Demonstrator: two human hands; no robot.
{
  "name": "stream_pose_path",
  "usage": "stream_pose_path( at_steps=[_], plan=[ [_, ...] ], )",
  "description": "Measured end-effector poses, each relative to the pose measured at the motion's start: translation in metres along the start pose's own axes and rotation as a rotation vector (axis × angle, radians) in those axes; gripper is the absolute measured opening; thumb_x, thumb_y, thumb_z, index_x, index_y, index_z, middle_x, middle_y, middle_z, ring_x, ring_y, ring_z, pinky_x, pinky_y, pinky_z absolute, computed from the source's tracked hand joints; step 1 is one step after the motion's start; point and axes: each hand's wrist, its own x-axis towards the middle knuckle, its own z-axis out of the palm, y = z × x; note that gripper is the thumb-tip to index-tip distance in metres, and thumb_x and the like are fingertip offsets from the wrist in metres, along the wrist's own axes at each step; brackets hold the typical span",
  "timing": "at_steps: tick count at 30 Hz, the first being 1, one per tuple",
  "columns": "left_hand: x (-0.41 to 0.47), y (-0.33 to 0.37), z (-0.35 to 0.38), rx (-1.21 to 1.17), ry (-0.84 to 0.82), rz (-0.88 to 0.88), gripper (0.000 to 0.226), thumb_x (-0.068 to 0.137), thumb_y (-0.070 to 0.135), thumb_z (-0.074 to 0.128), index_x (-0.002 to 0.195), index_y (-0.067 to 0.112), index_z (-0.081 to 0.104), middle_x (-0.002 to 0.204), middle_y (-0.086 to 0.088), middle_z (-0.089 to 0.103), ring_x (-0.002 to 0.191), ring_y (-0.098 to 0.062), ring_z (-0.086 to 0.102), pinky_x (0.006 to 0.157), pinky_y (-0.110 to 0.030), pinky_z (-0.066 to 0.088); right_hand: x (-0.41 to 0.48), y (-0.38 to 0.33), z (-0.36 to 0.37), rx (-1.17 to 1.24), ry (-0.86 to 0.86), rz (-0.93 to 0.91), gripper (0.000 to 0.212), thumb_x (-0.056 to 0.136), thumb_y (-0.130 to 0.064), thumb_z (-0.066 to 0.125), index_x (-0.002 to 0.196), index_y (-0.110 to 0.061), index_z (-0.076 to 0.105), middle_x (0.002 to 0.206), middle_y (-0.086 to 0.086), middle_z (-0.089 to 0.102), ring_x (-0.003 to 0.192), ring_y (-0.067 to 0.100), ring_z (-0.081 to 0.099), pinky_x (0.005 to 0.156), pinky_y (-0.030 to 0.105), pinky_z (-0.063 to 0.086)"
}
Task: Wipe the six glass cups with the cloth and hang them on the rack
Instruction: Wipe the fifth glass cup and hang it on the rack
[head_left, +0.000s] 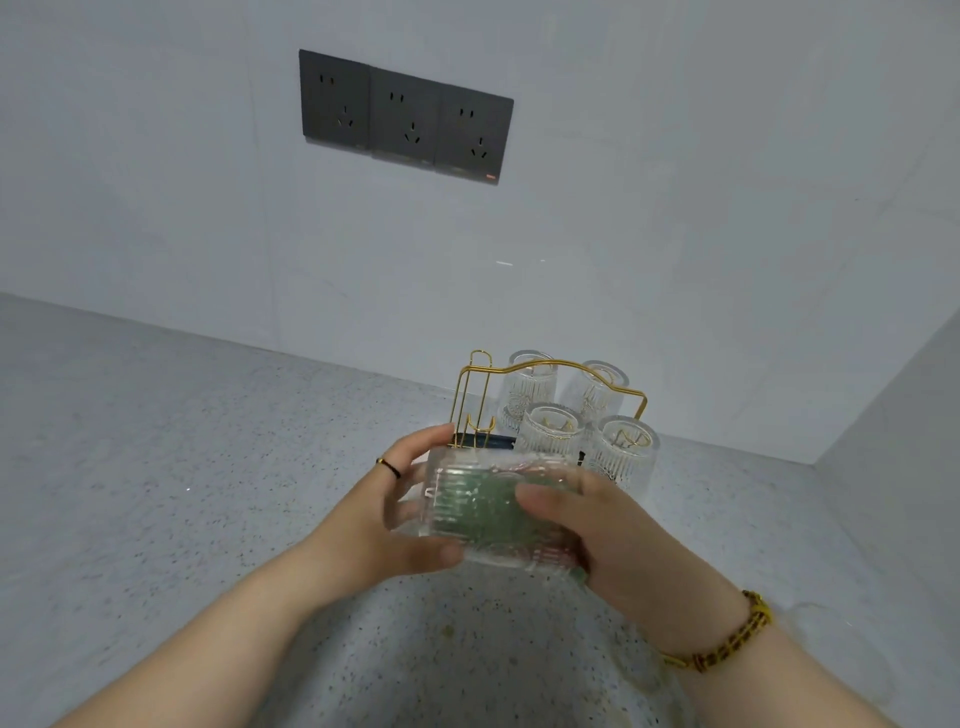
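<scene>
A pale grey wall (623, 218) carrying a row of three dark sockets (405, 117) rises behind a speckled grey counter (156, 467). Above the counter, both hands hold one ribbed glass cup (457, 499), which lies on its side between them.

The left hand (384, 525), with a dark ring (388, 466) on one finger, grips the cup's left end. Its fingers (434, 436) curl over the top and its thumb is pressed against the underside. The right hand (613, 535), with a beaded bracelet (727, 639) at the wrist, closes on the other end. Its thumb lies flat along the outside of the glass; its other fingers are hidden behind the cup, so I cannot tell how they lie.

A green cloth (493, 512) shows through the glass, bunched inside the cup just under the right thumb.

Just beyond the left fingers stands a gold wire rack (470, 400) on a dark base (498, 441). Four cups hang upside down on it, past the right fingers: two at the back (530, 384) (597, 389) and two nearer (550, 431) (626, 452). The bare pegs nearest the left fingertips carry nothing.
</scene>
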Motion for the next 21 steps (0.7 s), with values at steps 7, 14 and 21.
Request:
stream_pose_path(
  at_steps=[7,14,21],
  plan=[
    [0.010,0.005,0.010,-0.100,0.136,0.015,0.061,0.048,0.008,0.077,0.101,0.022,0.050,0.083,0.011,0.069,0.068,0.006,0.065,0.055,-0.008,0.048,-0.001,-0.005,0.001,0.025,-0.111,-0.140,0.025,0.066,-0.022,0.073,0.091,-0.021,0.070,0.090,-0.003,0.074,0.087,0.013,0.069,0.077,0.023,0.053],
    [0.013,0.013,0.010,-0.233,0.001,-0.341,0.031,0.065,0.048,0.064,0.087,0.027,0.065,0.074,0.005,0.073,0.067,-0.013,0.068,0.058,-0.026,0.056,-0.010,-0.014,0.006,-0.491,-0.124,-0.101,0.043,0.072,-0.017,0.074,0.105,-0.036,0.055,0.103,-0.009,0.068,0.096,0.002,0.063,0.086,0.022,0.053],
    [0.007,0.012,0.011,-0.326,0.028,-0.263,0.040,0.068,0.047,0.061,0.106,0.040,0.052,0.107,0.011,0.066,0.093,-0.007,0.067,0.068,-0.023,0.055,-0.003,-0.011,0.006,0.245,-0.057,0.029,0.024,0.082,-0.013,0.051,0.100,-0.003,0.064,0.094,0.012,0.070,0.082,0.021,0.068,0.072,0.029,0.057]
  ],
)
